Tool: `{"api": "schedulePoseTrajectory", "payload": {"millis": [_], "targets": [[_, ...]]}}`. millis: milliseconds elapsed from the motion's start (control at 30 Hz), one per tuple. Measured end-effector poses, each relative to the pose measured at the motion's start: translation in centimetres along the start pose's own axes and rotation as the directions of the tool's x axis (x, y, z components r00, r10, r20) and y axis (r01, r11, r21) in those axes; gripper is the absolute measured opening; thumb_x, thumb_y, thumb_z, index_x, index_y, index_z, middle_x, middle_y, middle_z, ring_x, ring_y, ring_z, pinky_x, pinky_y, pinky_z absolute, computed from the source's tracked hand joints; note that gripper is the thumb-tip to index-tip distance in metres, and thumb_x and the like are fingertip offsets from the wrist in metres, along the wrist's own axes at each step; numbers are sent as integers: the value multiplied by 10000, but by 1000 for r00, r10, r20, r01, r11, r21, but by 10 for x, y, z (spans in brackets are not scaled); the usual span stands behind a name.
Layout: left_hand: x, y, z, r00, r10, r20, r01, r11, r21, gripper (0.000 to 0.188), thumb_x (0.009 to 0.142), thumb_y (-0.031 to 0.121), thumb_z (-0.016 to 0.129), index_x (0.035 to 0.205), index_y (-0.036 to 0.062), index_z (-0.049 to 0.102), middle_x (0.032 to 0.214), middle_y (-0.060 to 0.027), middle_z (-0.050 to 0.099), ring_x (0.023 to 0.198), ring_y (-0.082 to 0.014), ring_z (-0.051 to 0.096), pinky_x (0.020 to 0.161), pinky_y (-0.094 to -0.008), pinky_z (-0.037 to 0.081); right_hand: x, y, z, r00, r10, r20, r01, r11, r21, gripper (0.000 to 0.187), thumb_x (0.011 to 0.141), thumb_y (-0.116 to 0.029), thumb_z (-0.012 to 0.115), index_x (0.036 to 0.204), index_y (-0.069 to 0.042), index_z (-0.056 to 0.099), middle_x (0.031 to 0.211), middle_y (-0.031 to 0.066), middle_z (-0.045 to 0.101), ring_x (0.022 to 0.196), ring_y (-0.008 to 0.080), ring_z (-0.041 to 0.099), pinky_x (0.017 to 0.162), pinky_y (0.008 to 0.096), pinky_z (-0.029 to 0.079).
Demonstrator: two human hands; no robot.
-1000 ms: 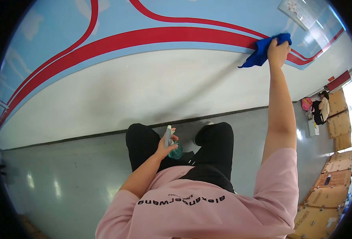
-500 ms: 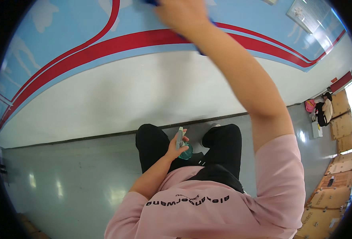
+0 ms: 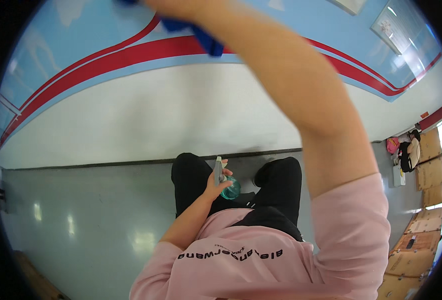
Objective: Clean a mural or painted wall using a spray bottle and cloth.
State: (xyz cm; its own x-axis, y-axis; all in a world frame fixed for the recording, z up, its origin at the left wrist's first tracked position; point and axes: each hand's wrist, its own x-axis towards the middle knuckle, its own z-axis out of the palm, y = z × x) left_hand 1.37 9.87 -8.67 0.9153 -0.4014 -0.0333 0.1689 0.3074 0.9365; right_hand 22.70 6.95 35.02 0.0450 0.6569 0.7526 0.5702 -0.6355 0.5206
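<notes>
A: In the head view, what do the hands hold?

B: The left hand (image 3: 215,184), at six o'clock near the centre, is curled around a rounded, clear teal spray bottle (image 3: 231,189) with grey head. The right hand (image 3: 173,7), at eleven o'clock, is blurred over a soft blue cloth (image 3: 209,41); its finger closing I cannot tell.

A: And edges, room?

B: The red-banded blue panel (image 3: 153,51) borders the white wall (image 3: 191,112); smooth grey floor (image 3: 103,212) opens widely at eight o'clock
</notes>
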Motion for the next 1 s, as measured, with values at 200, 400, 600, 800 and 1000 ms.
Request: {"api": "schedulePoseTrajectory", "payload": {"millis": [200, 400, 600, 800, 1000], "targets": [[8, 3, 2, 997, -43, 68, 41, 999, 35, 730, 607, -44, 624, 1267, 112, 353, 917, -39, 519, 889, -126, 485, 809, -276, 372, -3, 29, -39, 969, -6, -247, -25, 992, -122, 136, 711, -88, 505, 839, -42, 508, 822, 140, 487, 676, 285, 540, 607, 361, 454], [4, 9, -4, 994, -46, 99, 33, 992, 125, 733, 614, -33, 626, 1272, 138, 353, 923, -43, 519, 882, -122, 477, 800, -278, 371, -112, -11, 5, 963, -151, 223, 157, 987, -12, 178, 702, -146, 549, 880, -156, 548, 860, 26, 479, 739, 181, 529, 589, 296, 430], [2, 7, 2, 997, -35, 73, 29, 996, 87, 740, 608, -38, 630, 1269, 158, 361, 910, -28, 515, 837, -107, 476, 736, -245, 383, -155, -2, -11, 798, -423, 430, 406, 904, 135, 178, 715, -147, 527, 891, -162, 548, 881, 23, 463, 777, 178, 487, 652, 292, 398], [2, 5, -4, 997, -40, 67, 34, 996, 87, 743, 604, -27, 635, 1268, 171, 368, 901, -13, 513, 818, -98, 480, 717, -238, 384, -44, 34, -50, 987, -148, 65, 153, 986, -72, 194, 729, -106, 488, 905, -63, 557, 934, 113, 491, 857, 259, 498, 756, 369, 405], [8, 4, -2, 996, -31, 86, 20, 992, 123, 743, 603, -24, 637, 1269, 166, 367, 902, -16, 521, 822, -107, 489, 742, -250, 377, -15, 36, -39, 945, -26, -325, -28, 987, -160, 321, 669, -71, 540, 990, -81, 553, 1130, 126, 457, 1071, 309, 406, 913, 402, 323]]}}
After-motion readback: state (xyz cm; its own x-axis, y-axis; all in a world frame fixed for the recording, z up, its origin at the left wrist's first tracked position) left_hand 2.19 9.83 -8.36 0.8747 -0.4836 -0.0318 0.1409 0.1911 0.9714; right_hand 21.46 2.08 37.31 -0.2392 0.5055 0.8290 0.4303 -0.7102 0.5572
